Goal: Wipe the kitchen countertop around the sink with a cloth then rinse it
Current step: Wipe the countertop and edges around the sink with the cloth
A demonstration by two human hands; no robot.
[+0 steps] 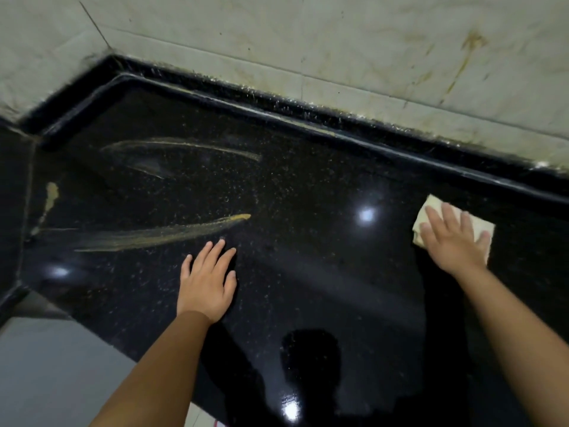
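Note:
A glossy black speckled countertop [308,272] fills the view. My right hand [452,238] presses flat, fingers spread, on a folded cream cloth [431,208] at the right, close to the raised back edge. My left hand [207,282] rests flat and open on the bare counter in the middle. Yellowish-brown smears [172,232] streak the counter left of my left hand, and another smear [184,144] lies farther back. No sink is in view.
A raised black backsplash lip [338,131] runs along the stained pale tiled wall [338,50]. The counter bends at a corner on the left [27,186]. Grey floor [55,371] shows below the counter's front edge at lower left.

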